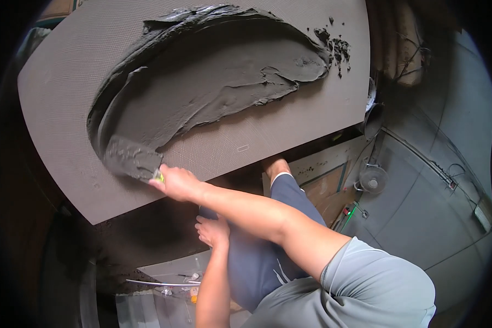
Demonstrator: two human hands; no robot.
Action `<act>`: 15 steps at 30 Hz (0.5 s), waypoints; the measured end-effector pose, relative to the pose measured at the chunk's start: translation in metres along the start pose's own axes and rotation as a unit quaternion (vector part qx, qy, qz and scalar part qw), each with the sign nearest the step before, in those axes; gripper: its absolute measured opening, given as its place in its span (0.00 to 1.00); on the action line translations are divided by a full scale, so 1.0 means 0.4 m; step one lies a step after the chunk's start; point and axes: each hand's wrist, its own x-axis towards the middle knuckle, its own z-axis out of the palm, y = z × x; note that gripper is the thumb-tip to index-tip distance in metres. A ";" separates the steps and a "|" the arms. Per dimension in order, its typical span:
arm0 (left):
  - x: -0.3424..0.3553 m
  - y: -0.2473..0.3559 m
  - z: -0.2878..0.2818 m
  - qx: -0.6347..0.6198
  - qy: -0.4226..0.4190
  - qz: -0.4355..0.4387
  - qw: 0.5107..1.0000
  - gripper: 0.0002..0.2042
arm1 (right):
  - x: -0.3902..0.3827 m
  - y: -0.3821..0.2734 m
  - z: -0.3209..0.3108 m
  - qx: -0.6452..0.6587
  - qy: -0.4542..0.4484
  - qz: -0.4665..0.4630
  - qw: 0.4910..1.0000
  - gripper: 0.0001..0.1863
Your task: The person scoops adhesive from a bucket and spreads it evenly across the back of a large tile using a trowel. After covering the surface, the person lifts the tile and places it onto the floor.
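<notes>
My right hand (179,183) reaches across to the left and is closed on the handle of a trowel (132,157), with a bit of yellow-green showing by the grip. Its flat blade, smeared with grey mortar and slightly blurred, lies at the left lower end of a thick bed of wet mortar (202,76). That bed spreads over a large tile (213,156) with a fine grid texture on its upward face. The mortar's far edge is raised in ridges. My left hand (213,232) rests on my leg by the knee, holding nothing, its fingers slightly bent and apart.
Crumbs of mortar (340,49) lie near the tile's right edge. Filled sacks (402,44) stand beyond it. On the right floor are a clear round container (373,179), a green-lit tool (349,214) and a long metal bar (421,156). Small loose items (194,292) lie below left.
</notes>
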 end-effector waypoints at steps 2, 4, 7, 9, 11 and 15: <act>-0.002 0.005 -0.011 0.010 -0.005 -0.012 1.000 0.34 | -0.020 0.030 -0.023 -0.111 -0.019 -0.045 0.993 0.27; -0.013 0.028 -0.032 0.021 -0.015 -0.024 0.999 0.33 | -0.061 0.123 -0.095 -0.206 0.063 -0.071 0.974 0.26; -0.018 0.036 -0.026 0.025 -0.001 -0.023 0.999 0.32 | -0.125 0.302 -0.278 -0.258 0.229 -0.056 0.937 0.24; -0.026 0.045 -0.031 0.030 -0.002 -0.029 0.999 0.32 | -0.184 0.404 -0.424 -0.236 0.277 0.043 0.931 0.25; -0.032 0.054 -0.022 0.035 -0.004 -0.028 0.999 0.32 | -0.246 0.488 -0.570 -0.233 0.295 0.174 0.910 0.29; -0.042 0.066 -0.029 0.032 -0.012 -0.032 0.999 0.32 | -0.346 0.645 -0.747 -0.166 0.394 0.247 0.870 0.30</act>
